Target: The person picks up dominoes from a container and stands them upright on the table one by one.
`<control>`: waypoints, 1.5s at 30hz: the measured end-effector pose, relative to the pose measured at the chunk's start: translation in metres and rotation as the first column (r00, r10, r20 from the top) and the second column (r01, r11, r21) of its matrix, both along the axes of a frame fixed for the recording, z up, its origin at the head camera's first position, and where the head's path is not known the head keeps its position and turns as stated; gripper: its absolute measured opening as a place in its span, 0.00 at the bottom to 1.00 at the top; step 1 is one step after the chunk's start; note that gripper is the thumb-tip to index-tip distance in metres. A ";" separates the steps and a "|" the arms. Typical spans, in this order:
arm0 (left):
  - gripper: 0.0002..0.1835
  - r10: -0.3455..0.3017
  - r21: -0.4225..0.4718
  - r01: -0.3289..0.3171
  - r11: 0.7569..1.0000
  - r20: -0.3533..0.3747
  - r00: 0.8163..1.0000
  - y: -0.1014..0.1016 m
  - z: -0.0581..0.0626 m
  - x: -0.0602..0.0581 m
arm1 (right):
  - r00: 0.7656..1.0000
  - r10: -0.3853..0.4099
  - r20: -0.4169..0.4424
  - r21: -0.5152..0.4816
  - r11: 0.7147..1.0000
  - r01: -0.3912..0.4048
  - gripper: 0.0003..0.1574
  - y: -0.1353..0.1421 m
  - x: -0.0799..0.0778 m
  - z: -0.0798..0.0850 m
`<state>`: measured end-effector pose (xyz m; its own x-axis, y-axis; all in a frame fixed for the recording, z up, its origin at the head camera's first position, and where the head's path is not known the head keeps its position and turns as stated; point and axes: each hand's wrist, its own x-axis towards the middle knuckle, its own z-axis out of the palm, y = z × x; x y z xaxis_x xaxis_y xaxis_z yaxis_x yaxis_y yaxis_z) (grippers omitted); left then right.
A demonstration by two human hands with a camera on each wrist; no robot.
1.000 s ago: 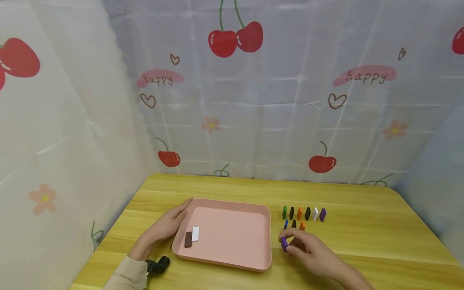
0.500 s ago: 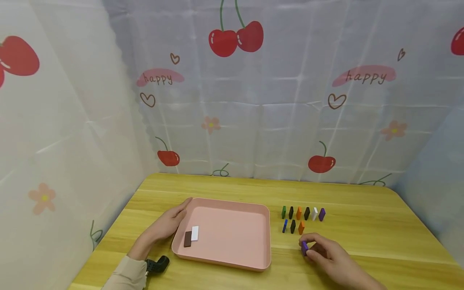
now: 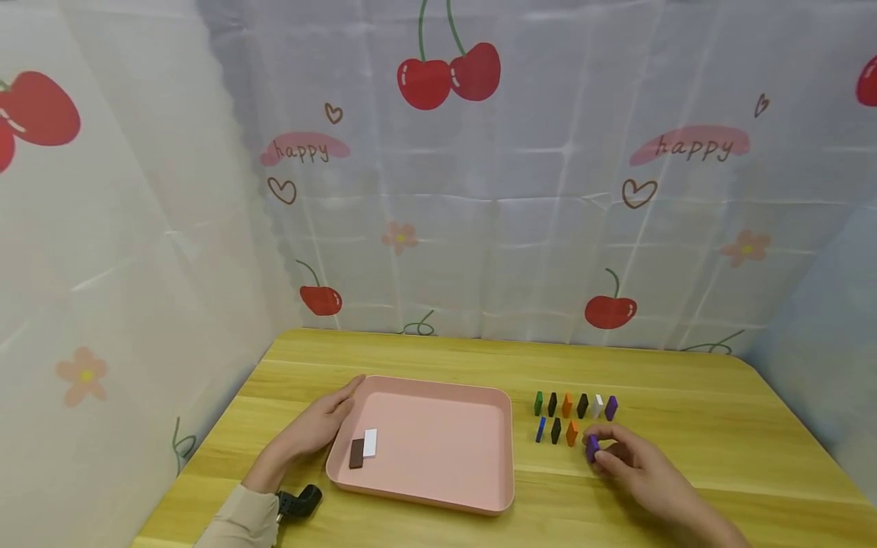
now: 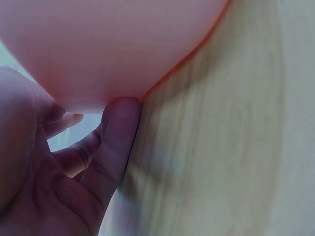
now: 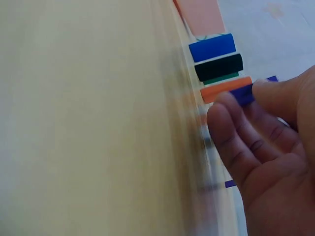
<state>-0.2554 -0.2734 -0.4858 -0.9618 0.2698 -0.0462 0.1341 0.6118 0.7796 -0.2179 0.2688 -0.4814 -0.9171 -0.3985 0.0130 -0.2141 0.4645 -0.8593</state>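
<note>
My right hand [image 3: 639,468] pinches a purple domino block [image 3: 592,449] upright between thumb and fingers. It is just right of an orange domino [image 3: 572,433], which ends the front row after a blue one [image 3: 540,429] and a black one [image 3: 556,431]. In the right wrist view the pinched purple domino [image 5: 242,95] overlaps the orange one [image 5: 224,90]. My left hand [image 3: 311,426] lies along the left wall of a pink tray [image 3: 438,445], its fingers extended. The left wrist view has fingertips touching the tray wall [image 4: 113,49] near the tabletop.
Behind the front row stands a back row of green [image 3: 538,403], black, orange, black, white [image 3: 598,406] and purple [image 3: 611,408] dominoes. A brown [image 3: 356,453] and a white domino [image 3: 370,442] lie flat in the tray. A black device [image 3: 300,501] is by the left wrist.
My right hand has carried the purple domino rightward from beside the tray, then slightly away from me, to the right end of the front row. The left hand and tray have stayed put.
</note>
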 end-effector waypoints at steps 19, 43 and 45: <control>0.28 -0.014 0.008 0.014 1.000 -0.002 1.000 -0.001 -0.001 -0.001 | 0.993 -0.117 0.026 -0.003 0.993 0.118 0.20 -0.002 -0.021 -0.005; 0.28 -0.005 -0.006 0.005 1.000 -0.008 1.000 0.001 0.002 0.001 | 0.989 -0.142 0.035 0.052 0.989 0.140 0.21 -0.004 -0.021 -0.007; 0.28 0.000 -0.007 0.000 1.000 -0.008 1.000 0.001 0.002 0.001 | 0.989 -0.140 0.037 0.059 0.989 0.138 0.22 -0.003 -0.021 -0.008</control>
<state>-0.2546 -0.2725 -0.4841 -0.9621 0.2697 -0.0401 0.1408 0.6174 0.7739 -0.2388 0.2654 -0.4898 -0.9629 -0.2662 -0.0441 -0.1095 0.5350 -0.8377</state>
